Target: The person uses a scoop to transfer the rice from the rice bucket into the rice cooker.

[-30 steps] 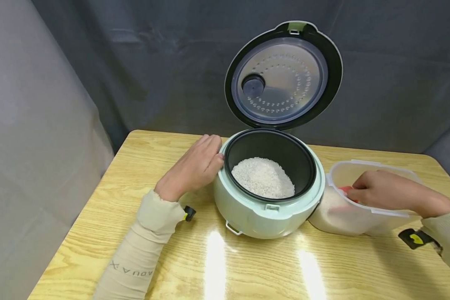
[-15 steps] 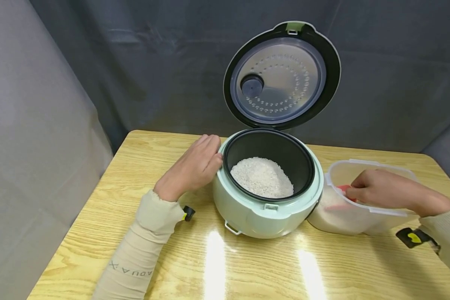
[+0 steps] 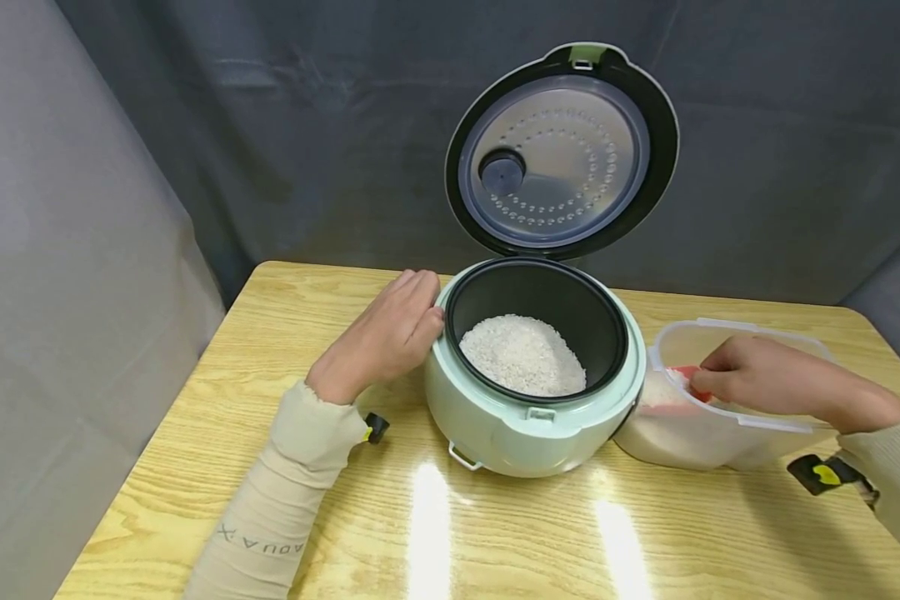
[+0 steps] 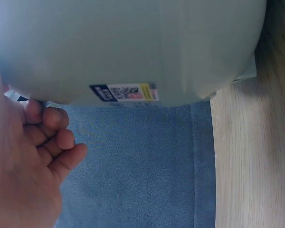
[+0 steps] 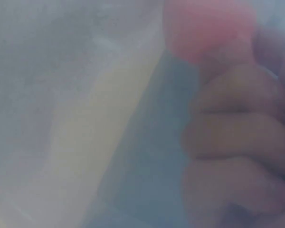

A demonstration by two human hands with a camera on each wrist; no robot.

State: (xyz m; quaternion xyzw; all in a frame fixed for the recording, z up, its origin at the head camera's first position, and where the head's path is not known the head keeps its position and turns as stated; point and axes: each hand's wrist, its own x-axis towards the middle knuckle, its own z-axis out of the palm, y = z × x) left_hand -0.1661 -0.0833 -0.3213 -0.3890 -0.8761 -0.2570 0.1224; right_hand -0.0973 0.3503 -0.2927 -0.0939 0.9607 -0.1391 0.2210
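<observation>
A pale green rice cooker point(image 3: 525, 446) stands on the table with its lid point(image 3: 562, 158) raised. White rice point(image 3: 523, 357) is heaped in its dark inner pot point(image 3: 581, 325). My left hand point(image 3: 386, 333) holds the cooker's left rim; in the left wrist view its fingers point(image 4: 61, 140) curl beside the green body. To the cooker's right is a clear plastic tub point(image 3: 675, 446) of rice. Reaching inside the tub, my right hand point(image 3: 765, 379) grips a red scoop point(image 3: 688, 377) with some rice in it. The right wrist view is hazy, seen through the tub wall.
The wooden table point(image 3: 330, 533) carries both containers, which stand close side by side. Behind it hangs a dark grey curtain point(image 3: 330, 150), and a lighter grey cloth point(image 3: 82, 292) hangs at the left.
The red scoop has come up inside the tub and shows more clearly, with rice in it. My left hand stays on the cooker's rim; the whole head view has shifted slightly.
</observation>
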